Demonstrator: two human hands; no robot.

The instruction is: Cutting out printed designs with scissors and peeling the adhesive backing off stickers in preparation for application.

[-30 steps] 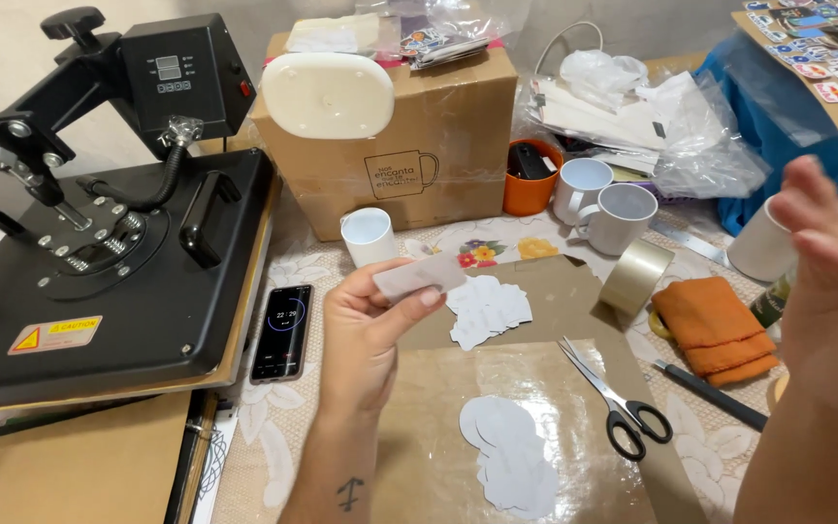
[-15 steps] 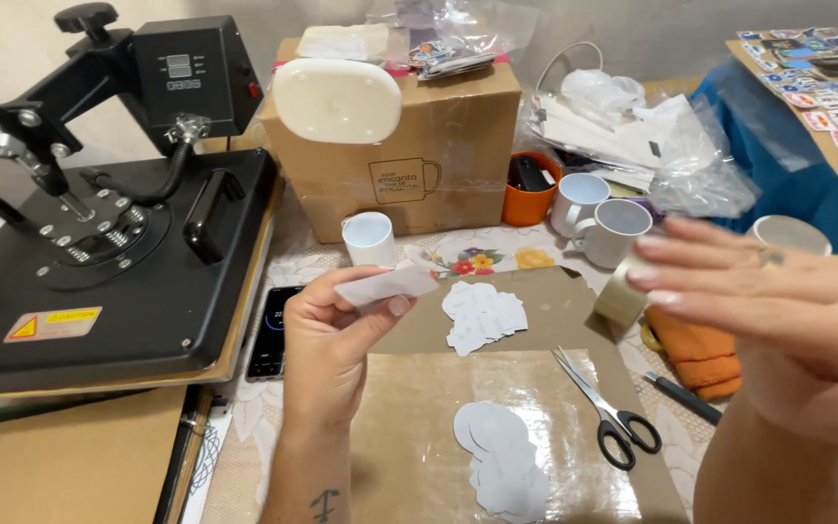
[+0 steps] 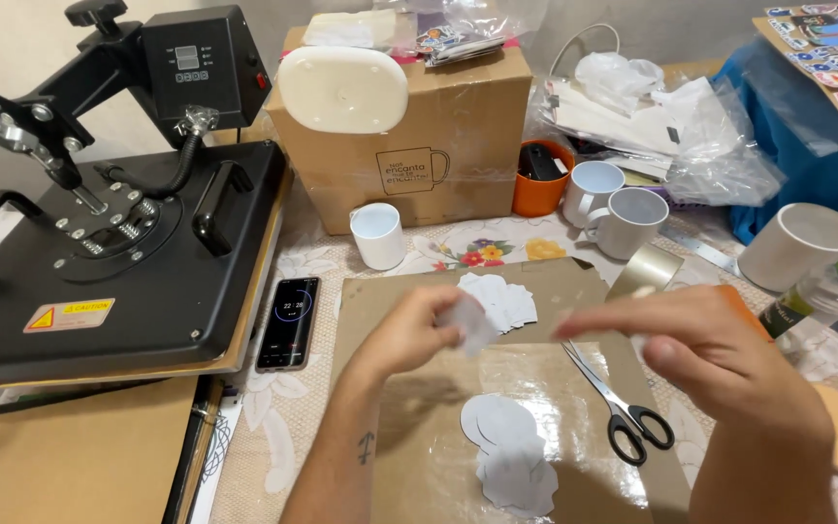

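nearest us: a stack of white cutouts (image 3: pixel 511 456) lying flat on the brown sheet (image 3: pixel 409 446) that covers the worktop (image 3: pixel 283 427), and black-handled scissors (image 3: pixel 623 408) just right of them, blades pointing up-left.

above that, both of our hands meet over the sheet. left hand (image 3: pixel 414 335) is pinched narrow on a small white piece (image 3: pixel 467 320), thumb and fingertips on its left edge, so the piece sticks out to the right of the hand. right hand (image 3: pixel 705 354) comes in from the right, index finger stretched left toward the piece; blurred, so we can't tell whether it's touching. it holds nothing we can see, fingers loosely extended.

key relation: the piece lies left of the right fingertip and is already in the left hand, so the left is the nearer one. its long axis looks roughly up-down, slightly tilted; blur makes that uncertain.

just behind the hands: a second pile of white cutouts (image 3: pixel 501 296), a tape roll (image 3: pixel 647 272) to the right, a phone (image 3: pixel 289 309) to the left beside the black heat press (image 3: pixel 118 223).

further back: a small white cup (image 3: pixel 378 235), two white mugs (image 3: pixel 613 206), an orange cup (image 3: pixel 540 180), a cardboard box (image 3: pixel 438 136). far right: another mug (image 3: pixel 797 247) and a green-capped bottle (image 3: pixel 826 291).
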